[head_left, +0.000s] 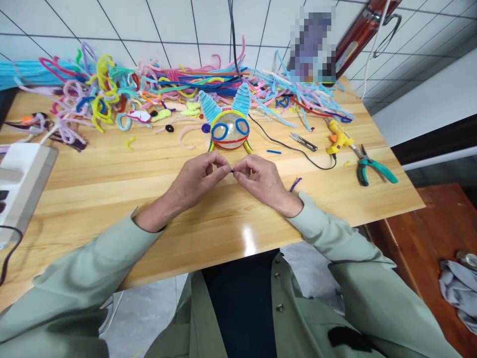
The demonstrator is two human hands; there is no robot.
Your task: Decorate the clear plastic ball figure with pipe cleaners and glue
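Observation:
My left hand (197, 178) and my right hand (261, 180) meet over the middle of the wooden table (112, 189), fingertips pinched together on a tiny dark purple pipe-cleaner piece (232, 170). Just beyond my hands stands a clear ball figure (229, 130) with blue ring eyes, a red mouth line, yellow trim and two light blue coiled ears. A short purple pipe-cleaner scrap (295, 184) lies right of my right hand.
A tangle of coloured pipe cleaners (156, 84) covers the table's far side. Small snips (303, 142), a yellow glue gun (337, 140) with its black cord, and green-handled pliers (368, 166) lie at the right. A white power strip (18, 179) sits at the left edge.

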